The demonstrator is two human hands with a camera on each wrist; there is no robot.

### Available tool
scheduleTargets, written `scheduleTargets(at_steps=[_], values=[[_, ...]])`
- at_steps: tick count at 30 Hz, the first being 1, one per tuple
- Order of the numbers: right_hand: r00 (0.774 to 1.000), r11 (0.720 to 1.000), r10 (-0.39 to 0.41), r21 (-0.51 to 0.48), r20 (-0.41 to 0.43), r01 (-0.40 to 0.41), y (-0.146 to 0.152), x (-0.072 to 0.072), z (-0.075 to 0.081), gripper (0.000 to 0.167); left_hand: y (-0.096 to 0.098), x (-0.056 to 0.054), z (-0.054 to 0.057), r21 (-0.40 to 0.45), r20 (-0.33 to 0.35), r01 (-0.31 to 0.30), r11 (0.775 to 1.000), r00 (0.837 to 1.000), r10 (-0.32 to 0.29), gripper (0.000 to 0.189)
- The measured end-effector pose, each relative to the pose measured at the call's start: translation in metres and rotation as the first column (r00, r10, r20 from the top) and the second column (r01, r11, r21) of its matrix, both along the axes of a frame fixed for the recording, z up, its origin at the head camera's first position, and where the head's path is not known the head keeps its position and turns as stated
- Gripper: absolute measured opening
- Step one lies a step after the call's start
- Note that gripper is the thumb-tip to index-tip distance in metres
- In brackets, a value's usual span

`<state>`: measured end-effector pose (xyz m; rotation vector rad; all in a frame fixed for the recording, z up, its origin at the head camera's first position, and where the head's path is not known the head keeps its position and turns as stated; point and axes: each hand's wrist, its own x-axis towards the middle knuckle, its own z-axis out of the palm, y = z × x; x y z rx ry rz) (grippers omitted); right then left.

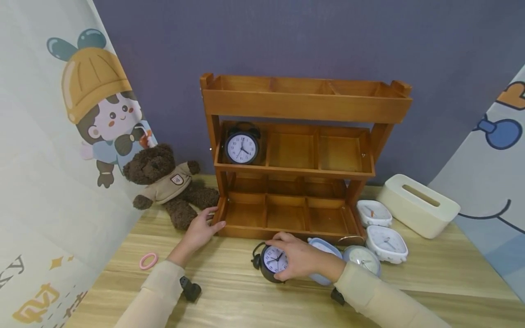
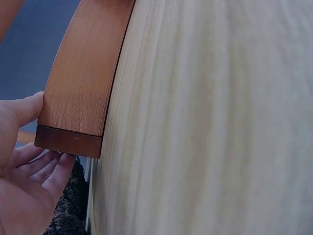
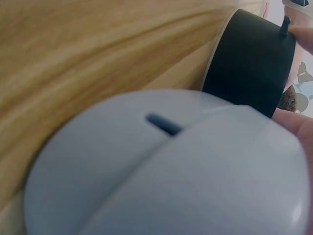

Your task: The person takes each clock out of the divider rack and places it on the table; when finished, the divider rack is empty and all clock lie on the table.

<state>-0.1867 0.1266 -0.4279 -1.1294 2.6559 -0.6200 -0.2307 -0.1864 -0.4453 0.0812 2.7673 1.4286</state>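
My right hand (image 1: pixel 301 256) grips a black twin-bell alarm clock (image 1: pixel 271 264) on the table, thumb and fingers on opposite sides of its round case. In the right wrist view, the clock's black case (image 3: pixel 249 58) shows between my fingers. A three-tier wooden shelf (image 1: pixel 289 233) stands behind it. My left hand (image 1: pixel 201 231) holds the lower left corner of that shelf, thumb on the edge and fingers at its end (image 2: pixel 68 139). Another black alarm clock (image 1: pixel 242 148) sits in the middle tier's left compartment. A blue clock (image 1: pixel 326 248) lies partly hidden beside my right hand.
Right of the shelf are a round clock (image 1: pixel 362 259), two white clocks, one nearer (image 1: pixel 386 243) and one farther (image 1: pixel 374 212), and a cream tissue box (image 1: pixel 418 205). A brown teddy bear (image 1: pixel 168 187) leans at the left. A pink ring (image 1: pixel 148 261) lies on the table.
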Motion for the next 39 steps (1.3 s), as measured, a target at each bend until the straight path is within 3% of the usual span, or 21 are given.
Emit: scheduleTargets(at_steps=[12, 18, 24, 28, 33, 39], values=[[0.999, 0.999, 0.02, 0.033, 0.042, -0.021, 0.0, -0.004, 0.007, 0.081, 0.0, 0.001, 0.001, -0.002, 0.0, -0.001, 1.0, 1.0, 0.001, 0.062], [0.999, 0.999, 0.042, 0.022, 0.015, -0.043, -0.002, -0.005, 0.015, 0.08, 0.0, 0.001, 0.002, 0.0, 0.003, 0.0, 1.0, 1.0, 0.0, 0.061], [1.0, 1.0, 0.0, -0.018, -0.008, 0.0, -0.012, -0.011, 0.044, 0.079, 0.0, 0.0, 0.001, 0.012, 0.011, 0.001, 1.0, 1.0, -0.001, 0.061], [0.995, 0.996, -0.019, -0.09, -0.094, 0.011, -0.022, -0.021, 0.068, 0.076, 0.0, 0.0, 0.0, 0.015, 0.009, 0.002, 1.0, 1.0, -0.002, 0.061], [0.972, 0.98, -0.069, -0.196, -0.224, 0.025, -0.039, -0.036, 0.091, 0.074, 0.001, 0.0, 0.0, 0.004, 0.001, 0.001, 1.0, 1.0, -0.001, 0.061], [0.93, 0.944, -0.195, -0.316, -0.31, 0.093, -0.061, -0.055, 0.11, 0.076, 0.002, 0.001, 0.001, -0.003, -0.004, -0.004, 1.0, 1.0, 0.004, 0.061]])
